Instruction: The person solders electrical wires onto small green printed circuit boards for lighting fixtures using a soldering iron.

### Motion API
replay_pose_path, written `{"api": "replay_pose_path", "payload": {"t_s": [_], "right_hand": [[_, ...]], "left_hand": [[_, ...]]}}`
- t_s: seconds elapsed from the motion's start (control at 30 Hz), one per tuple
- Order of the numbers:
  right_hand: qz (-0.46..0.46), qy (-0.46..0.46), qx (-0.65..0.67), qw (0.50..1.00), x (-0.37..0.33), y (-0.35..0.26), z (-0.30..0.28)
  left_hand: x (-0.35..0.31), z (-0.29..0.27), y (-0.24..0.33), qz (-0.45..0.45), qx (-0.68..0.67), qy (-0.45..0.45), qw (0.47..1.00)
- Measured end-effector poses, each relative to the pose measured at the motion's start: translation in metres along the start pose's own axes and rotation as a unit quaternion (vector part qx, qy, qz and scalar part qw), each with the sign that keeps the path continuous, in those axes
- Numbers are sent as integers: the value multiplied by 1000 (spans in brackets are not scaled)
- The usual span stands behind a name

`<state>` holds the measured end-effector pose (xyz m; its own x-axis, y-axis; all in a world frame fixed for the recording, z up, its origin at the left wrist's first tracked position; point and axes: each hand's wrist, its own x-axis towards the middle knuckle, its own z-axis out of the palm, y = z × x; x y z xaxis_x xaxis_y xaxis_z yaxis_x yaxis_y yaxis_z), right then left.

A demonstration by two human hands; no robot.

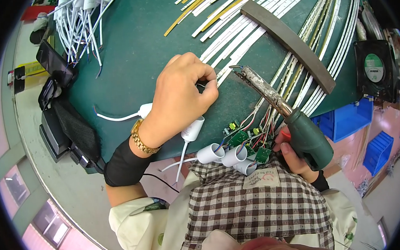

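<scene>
My left hand [179, 89] is closed in a pinch at the near ends of the white LED strips [238, 44]. What its fingertips hold is mostly hidden by the fingers. In my right hand [296, 158] is a soldering gun [311, 139] with a dark green handle. Its scorched metal barrel slants up to the left, the tip a little right of my left fingers. Just below lie small green circuit boards [239, 138] with thin wires. White plastic tube caps [210, 153] with white cables sit at the near table edge, and another cap [192, 129] lies under my left wrist.
A curved dark bar [291, 46] lies across the strips on the green table mat [135, 42]. A bundle of white cables [78, 36] is at the far left. Black devices [67, 128] line the left edge. A black fan [374, 68] and blue bins [353, 118] are at right.
</scene>
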<state>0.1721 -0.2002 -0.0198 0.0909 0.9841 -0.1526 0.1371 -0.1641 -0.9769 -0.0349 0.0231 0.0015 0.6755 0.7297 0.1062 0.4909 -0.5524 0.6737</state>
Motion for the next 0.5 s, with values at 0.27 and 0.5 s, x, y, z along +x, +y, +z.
{"api": "replay_pose_path", "payload": {"t_s": [0.27, 0.5], "right_hand": [[-19, 11, -177, 984, -6, 23, -9], [-126, 66, -226, 964, 10, 14, -1]], "left_hand": [[6, -5, -3, -51, -3, -40, 998], [13, -9, -7, -67, -28, -88, 993]]}}
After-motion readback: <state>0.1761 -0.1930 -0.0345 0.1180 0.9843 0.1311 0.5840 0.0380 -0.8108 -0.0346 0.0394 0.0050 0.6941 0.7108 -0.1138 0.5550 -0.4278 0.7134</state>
